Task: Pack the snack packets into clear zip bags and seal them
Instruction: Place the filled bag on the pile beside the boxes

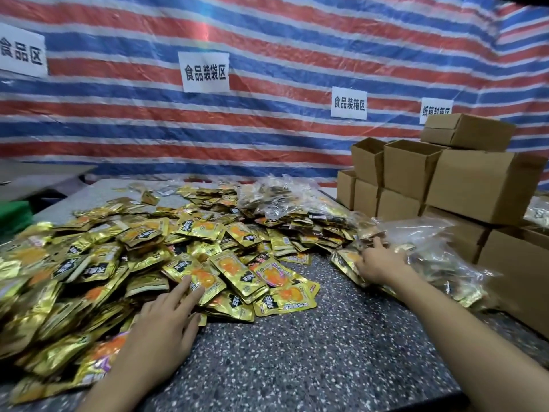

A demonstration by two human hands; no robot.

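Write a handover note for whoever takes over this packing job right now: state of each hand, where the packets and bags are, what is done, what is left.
Left hand: open, fingertips on the loose gold snack packets heaped on the speckled table.
Right hand: on a few packets at a clear bag by the cardboard boxes; grip unclear.
Done: filled clear bags lie behind the heap; seals not readable.
To do: bag and seal the large loose heap.

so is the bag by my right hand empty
Not empty: packets show through the bag beside the right hand. How full, cannot tell.
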